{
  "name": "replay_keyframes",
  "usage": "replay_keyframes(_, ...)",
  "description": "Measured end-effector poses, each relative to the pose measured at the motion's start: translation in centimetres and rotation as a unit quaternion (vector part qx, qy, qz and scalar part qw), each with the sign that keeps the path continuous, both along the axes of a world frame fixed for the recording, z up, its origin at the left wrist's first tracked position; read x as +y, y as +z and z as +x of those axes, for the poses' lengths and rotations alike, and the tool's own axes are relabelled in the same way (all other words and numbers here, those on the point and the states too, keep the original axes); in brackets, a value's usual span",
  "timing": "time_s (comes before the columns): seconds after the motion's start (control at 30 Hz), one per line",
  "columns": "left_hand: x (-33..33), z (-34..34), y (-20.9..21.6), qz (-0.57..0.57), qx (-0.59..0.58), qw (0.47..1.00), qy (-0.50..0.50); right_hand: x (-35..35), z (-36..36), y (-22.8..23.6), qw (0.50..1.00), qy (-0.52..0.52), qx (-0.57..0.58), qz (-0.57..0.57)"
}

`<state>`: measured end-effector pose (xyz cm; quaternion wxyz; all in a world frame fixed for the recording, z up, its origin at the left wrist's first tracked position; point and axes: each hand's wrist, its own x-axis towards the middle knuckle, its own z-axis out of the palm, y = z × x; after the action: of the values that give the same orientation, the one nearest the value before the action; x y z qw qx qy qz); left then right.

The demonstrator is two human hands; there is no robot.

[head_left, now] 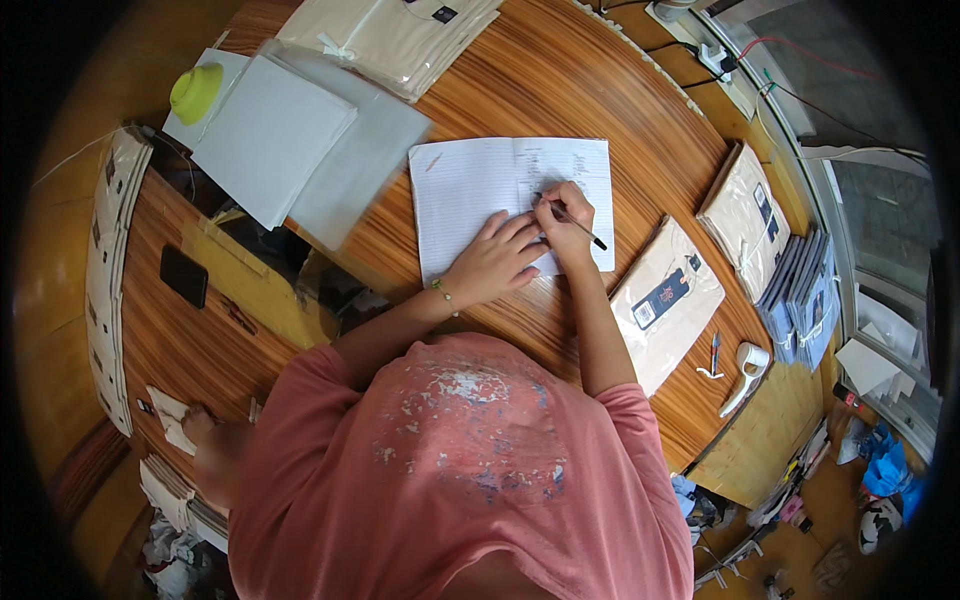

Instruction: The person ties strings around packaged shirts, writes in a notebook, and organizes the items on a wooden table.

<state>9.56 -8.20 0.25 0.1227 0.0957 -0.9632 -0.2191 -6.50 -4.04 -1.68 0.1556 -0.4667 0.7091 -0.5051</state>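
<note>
An open lined notebook (452, 205) lies on the wood-grain table, with rows of handwriting on its right page. My right hand (568, 230) rests on that page, its fingers closed round a dark pen (587, 231). The pen slants, its rear end pointing down and to the right. Across the lower middle of the notebook my left hand (492, 262) lies flat with its fingers stretched out. Its fingertips come close to the right hand. A thin bracelet (441, 290) circles the left wrist.
Packaged cream garments (668, 300) lie right of the notebook, near a white handheld tool (746, 378) and stacked blue packages (800, 297). White sheets (275, 140) and a yellow-green round object (196, 93) are at upper left. Beyond a phone (184, 276), another person's hand (198, 425) touches a pale cloth.
</note>
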Motion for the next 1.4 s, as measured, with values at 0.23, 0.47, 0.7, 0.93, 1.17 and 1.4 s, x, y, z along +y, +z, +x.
replay_keyframes(0.23,0.0,0.0,0.0,0.006,0.003,1.0,0.002,-0.1,0.0,0.2,1.0,0.011,0.02,0.004)
replay_keyframes(0.47,0.0,0.0,-0.1,0.005,0.011,1.0,0.001,0.0,0.2,0.6,1.0,-0.002,0.016,0.02)
replay_keyframes(0.7,0.4,-0.2,0.2,-0.004,-0.002,1.0,-0.007,0.5,-0.5,-0.2,0.978,-0.033,-0.204,-0.02)
replay_keyframes(0.93,-0.7,1.0,0.7,0.171,0.168,0.97,0.03,1.7,-0.7,4.7,0.971,-0.056,-0.231,-0.037)
replay_keyframes(1.17,-1.8,5.4,2.8,0.168,0.277,0.863,0.387,1.7,1.3,6.7,0.972,0.019,-0.093,0.215)
replay_keyframes(1.4,-3.8,7.8,-0.7,0.608,0.239,0.614,0.442,2.0,3.4,3.1,0.971,0.096,-0.001,0.219)
